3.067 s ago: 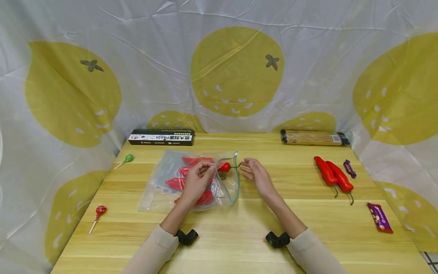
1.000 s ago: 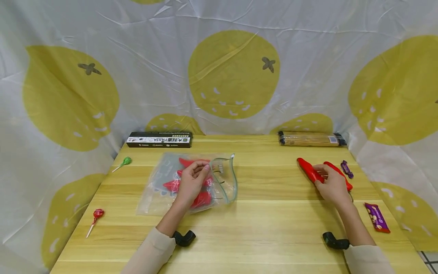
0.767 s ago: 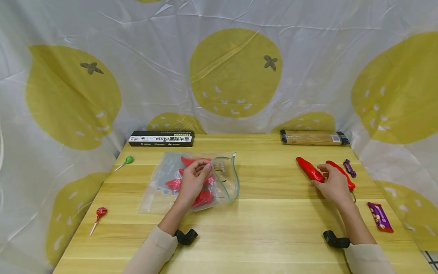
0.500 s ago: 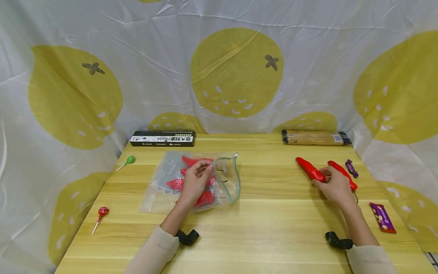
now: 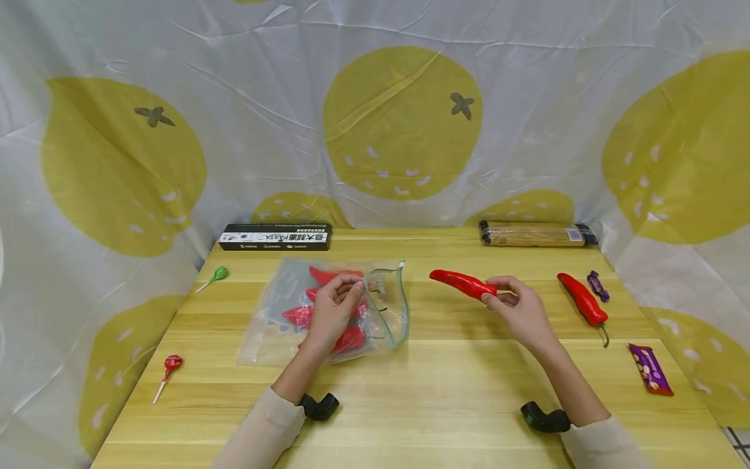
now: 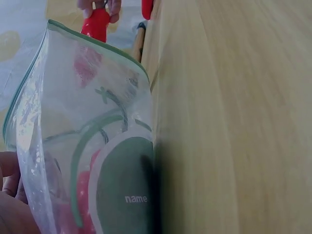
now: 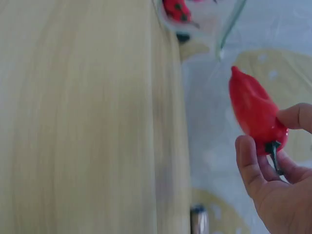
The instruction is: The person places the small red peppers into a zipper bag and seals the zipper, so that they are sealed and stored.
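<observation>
My left hand (image 5: 334, 309) pinches the upper edge of a clear zip bag (image 5: 263, 335), keeping its green-rimmed mouth (image 6: 100, 44) spread toward the right. Several red chili peppers (image 5: 300, 316) lie inside the bag, partly covered by the hand; a printed "name" label (image 6: 124, 190) shows on it in the left wrist view. Above the table, my right hand (image 5: 521, 316) grips another red chili pepper (image 5: 463, 283) by its stem end, between thumb and fingers. The pepper's tip points left, a short distance from the bag's mouth. One more red chili pepper (image 5: 583, 299) lies on the table at the right.
A black pasta box (image 5: 275, 237) stands at the back left, a bundle of noodles or sticks (image 5: 530, 234) at the back right. Green (image 5: 220, 273) and red lollipops (image 5: 172, 362) lie at the left. A purple candy (image 5: 597, 286) and a purple snack bar (image 5: 650, 369) lie at the right.
The earlier pepper at the bag's mouth went inside. My right hand then reached right, took a pepper from the pair, lifted it and carried it left. My left hand stayed at the bag.
</observation>
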The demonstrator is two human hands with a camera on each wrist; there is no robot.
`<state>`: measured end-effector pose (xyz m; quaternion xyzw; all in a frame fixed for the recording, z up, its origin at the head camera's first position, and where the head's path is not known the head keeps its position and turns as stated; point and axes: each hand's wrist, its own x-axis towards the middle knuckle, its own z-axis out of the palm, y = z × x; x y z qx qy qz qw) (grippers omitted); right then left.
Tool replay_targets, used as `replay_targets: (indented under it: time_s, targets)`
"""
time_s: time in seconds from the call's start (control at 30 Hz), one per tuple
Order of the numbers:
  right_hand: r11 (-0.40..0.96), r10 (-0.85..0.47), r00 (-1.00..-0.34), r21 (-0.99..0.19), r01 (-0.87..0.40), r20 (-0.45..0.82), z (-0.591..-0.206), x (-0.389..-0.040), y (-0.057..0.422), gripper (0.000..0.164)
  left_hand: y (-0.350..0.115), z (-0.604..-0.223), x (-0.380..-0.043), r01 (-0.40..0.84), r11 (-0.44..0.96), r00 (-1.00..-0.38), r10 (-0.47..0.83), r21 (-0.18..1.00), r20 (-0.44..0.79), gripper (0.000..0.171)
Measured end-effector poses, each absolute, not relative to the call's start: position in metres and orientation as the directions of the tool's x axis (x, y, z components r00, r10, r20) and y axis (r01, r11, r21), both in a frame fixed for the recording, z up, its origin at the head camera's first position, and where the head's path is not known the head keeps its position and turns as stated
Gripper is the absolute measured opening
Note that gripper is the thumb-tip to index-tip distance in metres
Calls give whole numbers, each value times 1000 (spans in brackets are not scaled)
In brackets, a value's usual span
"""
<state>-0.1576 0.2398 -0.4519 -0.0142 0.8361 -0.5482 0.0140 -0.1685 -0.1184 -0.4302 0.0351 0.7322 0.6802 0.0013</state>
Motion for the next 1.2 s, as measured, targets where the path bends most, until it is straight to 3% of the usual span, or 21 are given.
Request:
replay_targets:
  time_s: [0.17, 0.33, 0.57, 0.87, 1.2]
  targets:
    - [289, -139, -990, -955, -67, 28, -452, -162, 189, 44, -120, -434, -170, 56, 83, -998, 37, 995, 54, 22]
    - [238, -189, -982, -970, -38, -8, -452, -168, 150, 42, -121, -451, -178, 92, 71, -996, 20, 993, 91, 26]
    - [206, -186, -981, -979, 11, -50, -455, -176, 115, 37, -116, -421, -166, 72, 109, -997, 22, 991, 70, 21]
    - [145, -102, -995, -989, -17, 2, -459, -186, 85, 35, -116, -447, -178, 79, 72, -997, 16, 994, 78, 23]
    - [32, -177, -983, -998, 48, -53, -463, -190, 90, 42, -118, -458, -181, 107, 92, -994, -3, 990, 107, 21]
